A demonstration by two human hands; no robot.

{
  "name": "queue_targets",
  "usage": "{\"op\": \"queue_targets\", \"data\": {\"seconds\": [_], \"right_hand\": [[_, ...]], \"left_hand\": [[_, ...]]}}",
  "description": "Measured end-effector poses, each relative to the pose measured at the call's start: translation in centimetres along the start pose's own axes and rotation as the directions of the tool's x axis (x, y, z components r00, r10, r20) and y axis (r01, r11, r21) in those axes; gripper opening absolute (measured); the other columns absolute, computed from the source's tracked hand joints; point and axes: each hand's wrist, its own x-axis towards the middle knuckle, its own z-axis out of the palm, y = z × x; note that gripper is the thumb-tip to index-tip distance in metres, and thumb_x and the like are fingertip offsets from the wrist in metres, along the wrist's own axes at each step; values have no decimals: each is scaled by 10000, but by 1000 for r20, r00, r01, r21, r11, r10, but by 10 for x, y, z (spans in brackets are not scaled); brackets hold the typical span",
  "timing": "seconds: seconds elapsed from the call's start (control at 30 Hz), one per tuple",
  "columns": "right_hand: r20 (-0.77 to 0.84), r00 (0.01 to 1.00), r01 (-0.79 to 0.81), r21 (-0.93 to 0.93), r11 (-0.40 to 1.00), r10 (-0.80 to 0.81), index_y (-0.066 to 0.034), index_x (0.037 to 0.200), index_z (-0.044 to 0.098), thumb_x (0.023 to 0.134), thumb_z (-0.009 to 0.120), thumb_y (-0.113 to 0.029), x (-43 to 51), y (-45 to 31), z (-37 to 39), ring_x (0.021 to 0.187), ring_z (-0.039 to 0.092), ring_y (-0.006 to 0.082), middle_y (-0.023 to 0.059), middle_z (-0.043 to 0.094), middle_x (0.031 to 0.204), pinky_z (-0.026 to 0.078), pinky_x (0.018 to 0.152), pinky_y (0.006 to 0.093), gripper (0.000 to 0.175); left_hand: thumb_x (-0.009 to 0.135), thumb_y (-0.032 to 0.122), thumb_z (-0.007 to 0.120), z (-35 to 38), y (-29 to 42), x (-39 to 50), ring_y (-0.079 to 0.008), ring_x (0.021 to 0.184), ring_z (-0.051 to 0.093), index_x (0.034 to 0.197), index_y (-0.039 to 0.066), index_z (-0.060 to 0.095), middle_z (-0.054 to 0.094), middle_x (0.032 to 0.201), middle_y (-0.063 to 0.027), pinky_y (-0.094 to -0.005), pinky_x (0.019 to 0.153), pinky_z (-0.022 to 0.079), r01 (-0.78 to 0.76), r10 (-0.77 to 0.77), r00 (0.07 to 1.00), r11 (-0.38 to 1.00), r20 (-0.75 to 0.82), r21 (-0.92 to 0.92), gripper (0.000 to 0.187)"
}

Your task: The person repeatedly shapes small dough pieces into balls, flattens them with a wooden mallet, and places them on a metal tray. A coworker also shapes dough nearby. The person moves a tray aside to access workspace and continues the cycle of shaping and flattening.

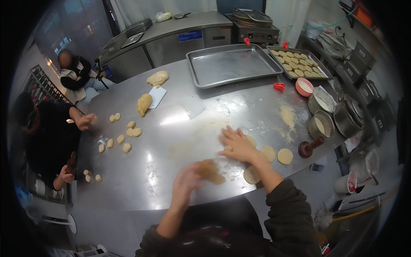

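Observation:
My left hand [184, 183] is blurred beside a soft brown mass [210, 172] near the table's front edge; its fingers reach the mass, but whether they grip it I cannot tell. Palm down, my right hand [239, 146] spreads its fingers low over the steel table [179, 131]. A small pale dough piece shows between its thumb and fingers. Around that hand and forearm lie flat dough rounds: one partly covered [250, 140], another by the wrist [267, 153], one farther right [285, 156] and one partly under the forearm [251, 175].
Right of the rounds lies a dark-handled press [310, 147]. Behind are loose crumbs [287, 117], metal pots [321, 123], an empty tray [232, 84] and a tray of rounds [297, 64]. Small dough balls [120, 139] and larger lumps [144, 104] lie left, near a co-worker's hand [85, 122].

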Motion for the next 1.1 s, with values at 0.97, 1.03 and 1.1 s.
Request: {"op": "queue_targets", "data": {"seconds": [0.97,1.03,1.1], "right_hand": [[-993,102,-500,2,866,61,-39,1368,418,905,642,-224,-193,152,-65,1243,440,286,167,461,1333,351,1040,420,547],[-963,108,-393,186,901,246,-33,1353,425,914,634,-228,-192,183,-52,1145,492,250,155,493,1269,395,979,387,524],[-914,122,-296,338,893,386,-27,1326,445,921,626,-220,-200,200,-44,1011,547,205,137,526,1195,447,891,344,484]], "left_hand": [[727,18,621,90,-74,135,-323,1055,504,1024,34,575,493,1106,-169,-439,737,514,-629,131,770,-4,624,777,301],[732,40,647,84,-63,138,-295,1008,545,955,23,572,523,1077,-161,-403,700,525,-655,254,730,-5,634,756,236],[751,76,674,97,-52,136,-268,932,583,912,13,567,555,1025,-155,-363,667,530,-639,256,768,246,587,729,204]]}}
